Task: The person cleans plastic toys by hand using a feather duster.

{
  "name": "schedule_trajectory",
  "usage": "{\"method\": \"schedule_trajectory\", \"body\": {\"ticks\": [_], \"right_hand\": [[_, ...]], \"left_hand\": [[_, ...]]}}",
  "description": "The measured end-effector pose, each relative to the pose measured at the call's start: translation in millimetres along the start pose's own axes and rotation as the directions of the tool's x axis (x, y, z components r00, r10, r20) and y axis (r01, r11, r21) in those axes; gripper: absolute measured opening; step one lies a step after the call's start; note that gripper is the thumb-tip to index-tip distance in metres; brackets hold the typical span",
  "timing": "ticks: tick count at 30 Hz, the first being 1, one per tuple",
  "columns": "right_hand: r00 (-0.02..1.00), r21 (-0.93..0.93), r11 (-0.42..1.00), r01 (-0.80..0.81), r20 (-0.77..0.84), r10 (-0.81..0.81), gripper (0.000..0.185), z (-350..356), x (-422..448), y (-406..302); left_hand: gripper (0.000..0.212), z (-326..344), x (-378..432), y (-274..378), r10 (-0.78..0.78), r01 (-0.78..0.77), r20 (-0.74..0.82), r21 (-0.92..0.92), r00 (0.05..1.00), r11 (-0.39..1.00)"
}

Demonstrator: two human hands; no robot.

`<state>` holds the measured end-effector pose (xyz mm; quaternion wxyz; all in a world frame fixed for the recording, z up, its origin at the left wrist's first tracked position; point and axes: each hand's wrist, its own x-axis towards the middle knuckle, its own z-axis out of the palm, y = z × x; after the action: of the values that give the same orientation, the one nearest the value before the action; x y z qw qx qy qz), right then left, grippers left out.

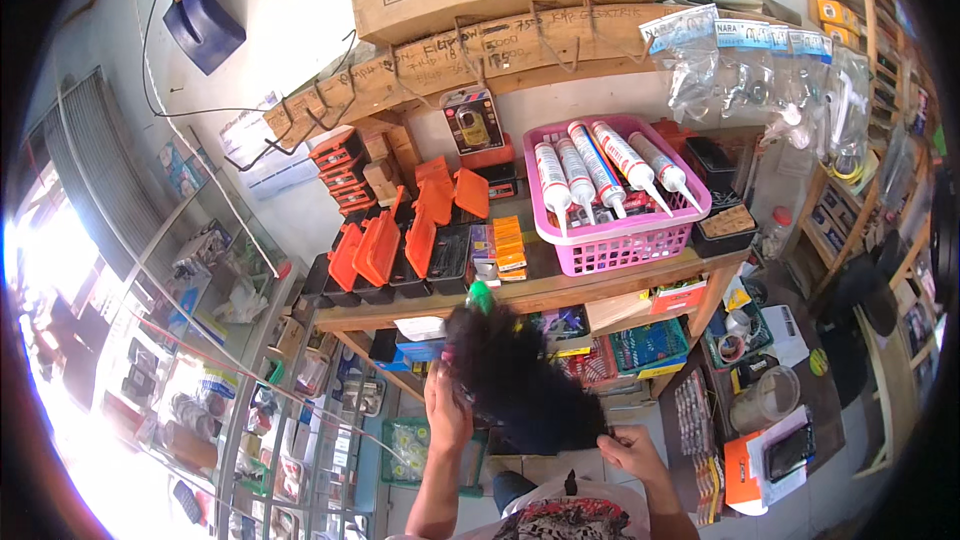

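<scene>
A black, fluffy bundle of fibres, perhaps a duster head, hangs in front of my body (525,382); a green tip (480,297) shows at its upper end. My left hand (448,405) is closed around its upper left side, where a bit of pink shows. With my right hand (626,450) I pinch its lower right edge. Behind it stands a wooden shelf (555,286) with black bins under orange lids (377,247), small orange boxes (509,244) and a pink plastic basket (622,247) of sealant tubes (598,169).
At the left stands a glass display case (225,390) with goods inside. Metal hooks and bagged fittings (750,82) hang from a wooden rail (517,45) above. A dark table (825,420) at the right holds a clear tub (765,397) and papers.
</scene>
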<state>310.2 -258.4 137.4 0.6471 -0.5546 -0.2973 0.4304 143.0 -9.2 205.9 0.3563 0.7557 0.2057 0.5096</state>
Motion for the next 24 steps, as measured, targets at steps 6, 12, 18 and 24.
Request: {"method": "schedule_trajectory", "body": {"ticks": [6, 12, 18, 24], "right_hand": [[0.986, -0.154, 0.986, 0.060, 0.161, -0.035, 0.039, 3.8, 8.8, -3.9], [0.984, -0.164, 0.983, -0.079, 0.148, 0.104, 0.041, 13.6, 4.9, -11.8], [0.984, -0.028, 0.995, -0.095, 0.148, 0.098, 0.039, 15.9, 0.1, -13.2], [0.976, -0.084, 0.990, -0.117, 0.174, 0.130, 0.038, 9.7, -1.4, -7.1]], "left_hand": [[0.039, 11.8, 14.5, 32.6, -0.347, 0.261, -0.026, -0.608, 0.937, 0.750], [0.047, 2.3, 17.7, 45.3, -0.496, 0.397, 0.241, -0.886, 0.834, 0.238], [0.043, -3.7, 5.4, 37.1, -0.432, 0.260, 0.118, -0.922, 0.894, 0.286], [0.041, -6.4, -7.5, 40.7, -0.376, 0.343, -0.059, -0.296, 0.925, 0.891]]}}
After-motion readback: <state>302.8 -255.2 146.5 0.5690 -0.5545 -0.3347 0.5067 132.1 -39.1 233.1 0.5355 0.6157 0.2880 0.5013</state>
